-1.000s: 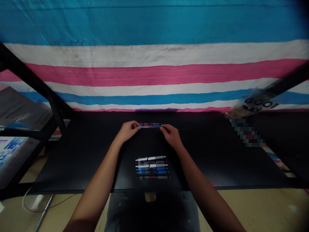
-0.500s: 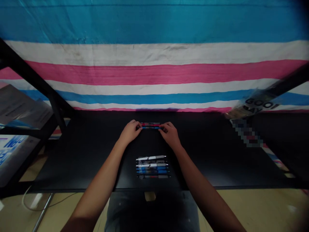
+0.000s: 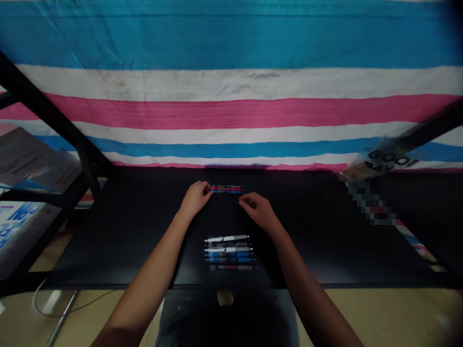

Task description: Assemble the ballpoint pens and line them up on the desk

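Note:
Near the back of the black table, several pens (image 3: 227, 189) lie side by side in a tight row, with black, red and blue barrels. My left hand (image 3: 197, 195) is closed at their left ends, thumb and fingers against the tips. Just off their right ends, my right hand (image 3: 256, 207) holds nothing; its fingers are curved, with a gap between thumb and forefinger. Closer to my body lies a second row of pens: white-and-grey pens (image 3: 227, 238) at its far side, blue pens (image 3: 227, 259) in the middle and a dark pen (image 3: 231, 267) nearest me.
The black table (image 3: 144, 260) reaches a striped sheet (image 3: 231, 115) behind it. At the right lies a clear plastic bag (image 3: 387, 156) with dark lettering beside a pixelated flat item (image 3: 372, 205). Packages (image 3: 29, 159) rest on a black frame at the left.
My right hand has come off the right ends of the far pens and drawn back toward me and slightly right. My left hand stays at their left ends.

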Available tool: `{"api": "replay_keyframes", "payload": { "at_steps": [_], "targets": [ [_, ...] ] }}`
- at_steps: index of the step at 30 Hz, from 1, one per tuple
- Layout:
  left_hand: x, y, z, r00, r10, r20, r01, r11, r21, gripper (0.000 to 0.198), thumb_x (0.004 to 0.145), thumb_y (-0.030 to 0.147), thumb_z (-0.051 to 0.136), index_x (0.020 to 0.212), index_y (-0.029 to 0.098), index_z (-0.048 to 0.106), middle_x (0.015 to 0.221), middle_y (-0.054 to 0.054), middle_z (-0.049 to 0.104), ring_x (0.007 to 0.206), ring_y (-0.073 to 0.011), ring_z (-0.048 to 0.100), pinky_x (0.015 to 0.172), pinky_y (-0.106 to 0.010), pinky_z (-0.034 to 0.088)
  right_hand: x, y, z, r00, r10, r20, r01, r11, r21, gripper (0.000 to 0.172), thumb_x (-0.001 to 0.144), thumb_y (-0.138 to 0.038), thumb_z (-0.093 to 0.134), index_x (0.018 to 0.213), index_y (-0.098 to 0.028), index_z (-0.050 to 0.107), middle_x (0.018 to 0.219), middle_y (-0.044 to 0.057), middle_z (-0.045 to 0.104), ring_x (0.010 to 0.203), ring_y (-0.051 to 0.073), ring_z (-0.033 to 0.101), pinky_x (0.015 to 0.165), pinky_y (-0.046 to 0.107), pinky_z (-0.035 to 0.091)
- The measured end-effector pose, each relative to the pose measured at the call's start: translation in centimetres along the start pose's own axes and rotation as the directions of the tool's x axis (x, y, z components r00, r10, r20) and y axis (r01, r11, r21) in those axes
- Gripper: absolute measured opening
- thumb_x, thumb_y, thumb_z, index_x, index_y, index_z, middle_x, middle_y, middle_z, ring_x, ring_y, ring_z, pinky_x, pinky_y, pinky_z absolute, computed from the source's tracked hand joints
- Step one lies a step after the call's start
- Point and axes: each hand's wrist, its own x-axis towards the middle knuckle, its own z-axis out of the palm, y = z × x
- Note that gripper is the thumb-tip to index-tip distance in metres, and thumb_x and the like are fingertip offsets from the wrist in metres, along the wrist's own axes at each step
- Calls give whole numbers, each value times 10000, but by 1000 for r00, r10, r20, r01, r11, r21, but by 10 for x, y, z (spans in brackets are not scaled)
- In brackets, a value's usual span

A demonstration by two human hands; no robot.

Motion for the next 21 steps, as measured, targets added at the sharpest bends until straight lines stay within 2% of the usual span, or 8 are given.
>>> {"api": "replay_keyframes", "payload": {
  "at_steps": [1,2,3,6,10,15,18,21],
  "targets": [
    [0,0,1,1000,-8,-12,8,1000,-7,21,876,173,684,896,173,677,833,-31,617,715,-173,574,689,-299,452,-8,-7,-3,988,1,152,-3,1000,10,124,882,-275,657,913,-196,748,856,52,707,728,179,641,689,303,508],
    [-1,0,1,1000,-12,-23,12,1000,-15,20,881,180,679,899,175,673,836,-31,614,721,-174,573,691,-298,452,-16,-13,-6,956,-4,293,2,1000,7,120,879,-279,672,916,-204,759,859,49,716,727,179,648,691,303,511],
    [-1,1,2,999,-17,-35,16,1000,-25,22,883,182,674,904,179,669,841,-31,614,733,-175,576,695,-296,454,-25,-20,-9,930,-5,367,8,1000,-8,129,891,-283,671,938,-212,768,888,52,722,744,180,655,704,306,513],
    [-1,3,1,998,-22,-60,19,999,-48,52,891,190,659,942,189,662,854,-30,620,752,-175,581,709,-293,461,-47,-34,-18,923,12,384,20,997,-79,137,907,-254,664,962,-223,785,961,73,711,784,189,661,729,317,516],
    [-1,6,-2,993,-6,-119,-6,995,-102,74,916,196,611,974,194,657,875,-34,648,777,-176,602,750,-299,468,-62,-33,-25,927,30,373,13,993,-114,170,915,-227,665,1037,-241,783,1035,79,689,881,211,674,809,339,535],
    [-2,16,-7,982,-59,-181,22,979,-201,138,944,224,564,1048,188,647,825,-17,658,726,-165,611,703,-282,450,-64,-27,-17,919,-15,395,81,985,-150,167,949,-176,592,888,-212,743,975,73,649,908,210,645,861,350,523],
    [-5,24,-7,984,-48,-171,12,979,-204,194,967,245,540,1121,190,644,808,-11,658,696,-162,601,684,-282,444,-61,-26,-9,916,-44,398,129,974,-187,166,952,-139,557,877,-201,692,983,76,637,937,217,624,882,358,514],
    [-6,26,-7,995,32,-92,-45,989,-142,155,955,212,544,1038,195,673,856,-33,675,783,-186,627,738,-300,465,-51,-23,-6,936,-60,348,143,966,-217,131,950,-144,552,897,-199,660,978,84,648,938,228,616,883,367,508]
  ]
}}
